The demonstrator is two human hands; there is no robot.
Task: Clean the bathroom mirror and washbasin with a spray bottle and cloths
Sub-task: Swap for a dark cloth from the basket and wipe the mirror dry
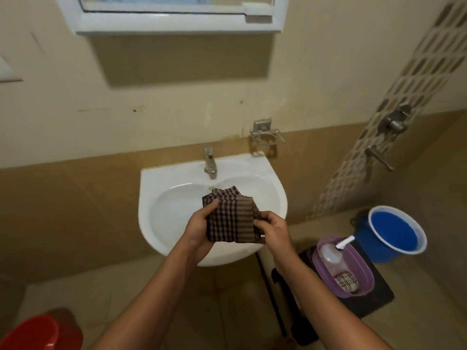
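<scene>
Gripping a folded checked cloth (231,218) at frame centre: left hand (199,228) and right hand (274,229) both curled around its edges, above the washbasin (177,173). Spray bottle (333,253) lies in purple tub (364,271), lower right (second cloth beside it). Mirror (164,3), top edge. Progress: judged wiping stage; completion indeterminate.

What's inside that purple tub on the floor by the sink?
The oval purple plastic tub holds a clear plastic spray bottle lying on its side, white nozzle towards the blue bucket, and a folded checked cloth. Whatever lies beneath them is hidden.
</scene>
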